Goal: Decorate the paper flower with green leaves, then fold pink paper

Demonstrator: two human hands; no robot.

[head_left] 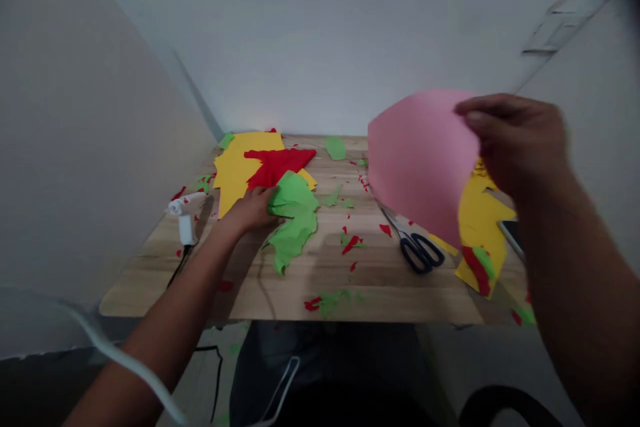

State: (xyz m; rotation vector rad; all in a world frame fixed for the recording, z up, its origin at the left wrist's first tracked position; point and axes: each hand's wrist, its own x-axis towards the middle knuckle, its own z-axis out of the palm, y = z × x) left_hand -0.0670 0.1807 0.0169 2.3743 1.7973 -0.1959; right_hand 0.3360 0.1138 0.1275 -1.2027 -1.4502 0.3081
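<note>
Raised over the right side of the table, my right hand point(515, 137) pinches the top corner of a pink sheet of paper point(423, 157), which hangs slightly curved. My left hand point(254, 209) is closed at the edge of a crumpled green paper piece point(295, 213), thumb below and fingers above. Right behind that hand, red paper point(275, 165) lies over yellow paper point(235, 180). Scissors point(419, 250) with dark blue handles rest under the pink sheet's lower edge, their blades partly hidden.
A white glue gun point(187, 220) with a black cable stands at the table's left. Yellow paper with red and green bits point(483, 233) and a phone-like dark object point(513, 237) are at the right. Red and green scraps dot the wooden table point(400, 303). Walls enclose the back and left.
</note>
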